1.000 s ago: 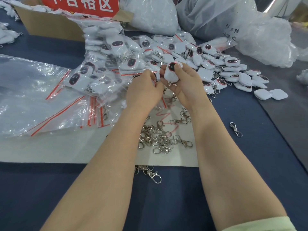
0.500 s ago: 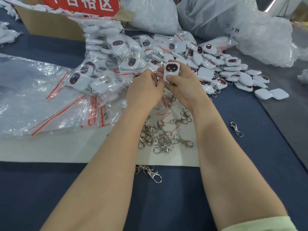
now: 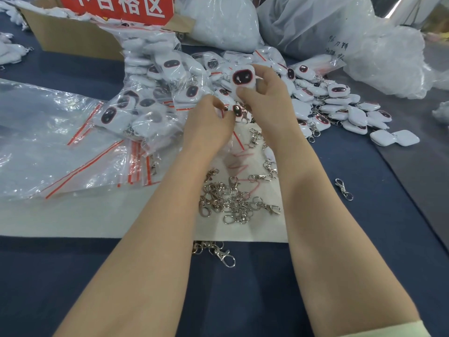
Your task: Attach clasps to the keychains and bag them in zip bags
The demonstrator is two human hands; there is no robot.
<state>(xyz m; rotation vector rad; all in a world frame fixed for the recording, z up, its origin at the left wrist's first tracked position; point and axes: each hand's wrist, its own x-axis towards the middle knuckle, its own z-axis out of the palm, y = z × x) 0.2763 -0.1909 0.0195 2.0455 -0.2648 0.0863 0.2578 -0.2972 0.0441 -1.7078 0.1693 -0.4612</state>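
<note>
1. Lifted away from the left hand (image 3: 209, 122) since half a second before, the white keychain (image 3: 243, 80) sat higher in the right hand (image 3: 264, 100), its dark face turned toward the camera.
2. Thumb and fingers of the right hand were curled round the keychain's edges, holding it above the heap of bagged keychains (image 3: 150, 93).
3. Just below, the left hand's fingers were bunched tip to tip; whether they pinched a clasp could not be told.
4. Loose clasps (image 3: 233, 203) lay on the white mat (image 3: 73, 215) between the forearms, with zip bags (image 3: 73, 154) spread to the left.
5. By its look, the keychain was light, hard-shelled and smooth, likely slick to the touch. Gripping its side edges and leaving the loop end free seemed the soundest hold. The metal clasps looked stiff, springy and small enough to slip from fingertips.
</note>
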